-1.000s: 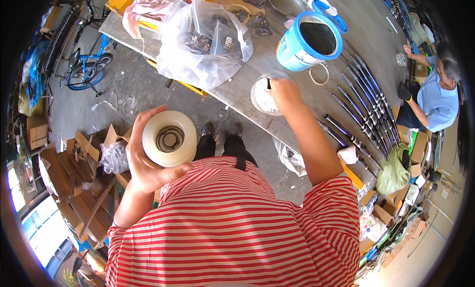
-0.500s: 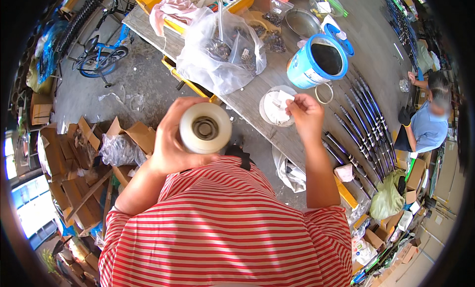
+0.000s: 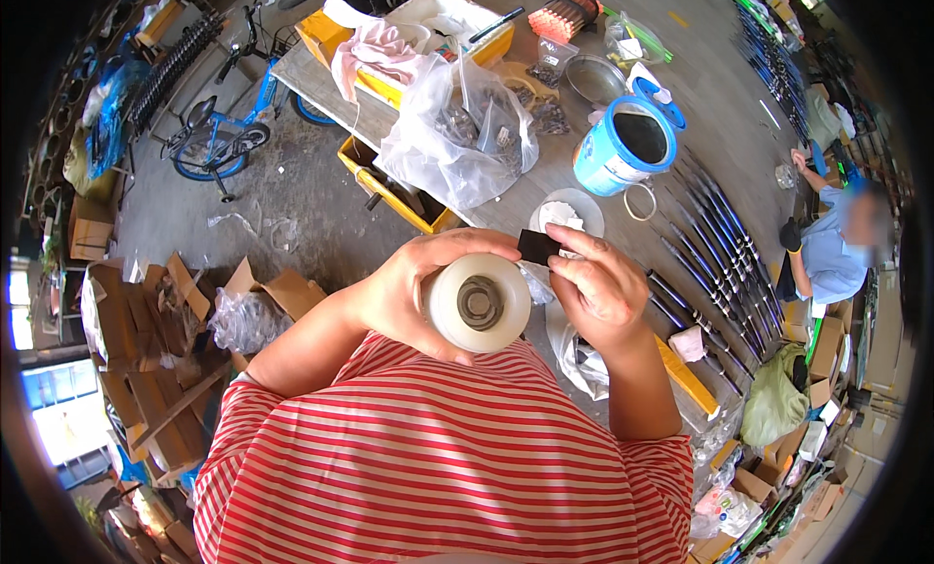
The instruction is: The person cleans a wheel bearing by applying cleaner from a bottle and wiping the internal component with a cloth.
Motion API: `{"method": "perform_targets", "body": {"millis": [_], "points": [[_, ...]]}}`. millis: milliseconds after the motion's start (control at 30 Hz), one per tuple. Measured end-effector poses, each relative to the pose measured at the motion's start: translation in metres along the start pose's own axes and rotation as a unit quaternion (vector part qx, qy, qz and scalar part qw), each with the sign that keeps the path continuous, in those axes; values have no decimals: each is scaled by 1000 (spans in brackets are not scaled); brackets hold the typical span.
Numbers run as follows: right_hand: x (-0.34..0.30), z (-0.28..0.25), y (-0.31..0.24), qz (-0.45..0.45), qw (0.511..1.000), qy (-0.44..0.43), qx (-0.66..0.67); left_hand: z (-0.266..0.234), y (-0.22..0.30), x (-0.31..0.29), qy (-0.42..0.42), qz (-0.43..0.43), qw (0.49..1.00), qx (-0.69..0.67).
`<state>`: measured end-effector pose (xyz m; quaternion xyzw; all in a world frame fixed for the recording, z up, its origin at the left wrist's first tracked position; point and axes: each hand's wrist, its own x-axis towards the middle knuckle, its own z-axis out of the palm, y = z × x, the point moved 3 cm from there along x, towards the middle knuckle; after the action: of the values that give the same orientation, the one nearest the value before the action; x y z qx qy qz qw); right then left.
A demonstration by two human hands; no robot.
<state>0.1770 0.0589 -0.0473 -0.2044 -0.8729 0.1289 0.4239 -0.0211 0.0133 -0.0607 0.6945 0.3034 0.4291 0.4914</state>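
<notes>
As the left hand clasps a hollow white cylinder before a striped shirt, the right hand pinches a black square just beside it, apparently bringing both together; steady alignment is called for next.

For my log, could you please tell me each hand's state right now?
Left hand: closed around a cream-white cylinder with a grey recessed centre.
Right hand: closed, fingers pinching a small black square piece.
</notes>
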Motion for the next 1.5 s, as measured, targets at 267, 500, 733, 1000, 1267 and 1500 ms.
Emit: {"method": "perform_targets", "body": {"millis": [267, 500, 733, 1000, 1267, 1500], "points": [[6, 3, -22, -1, 999, -44, -5, -7, 7, -1, -51, 67, 991, 107], [10, 9, -30, 11, 998, -11, -58, -9, 9, -2, -44, 62, 994, 83], [15, 12, -38, -19, 991, -14, -128, -14, 7, -6, -51, 41, 996, 67], [22, 18, -42, -59, 988, 6, -144, -20, 7, -11, -44, 26, 998, 29], [24, 22, -43, -7, 998, 17, -65, -28, 11, -13, -63, 41, 997, 29], [38, 24, -51, 101, 995, 5, 5, -34, 18, -16, -54, 46, 997, 38]]}}
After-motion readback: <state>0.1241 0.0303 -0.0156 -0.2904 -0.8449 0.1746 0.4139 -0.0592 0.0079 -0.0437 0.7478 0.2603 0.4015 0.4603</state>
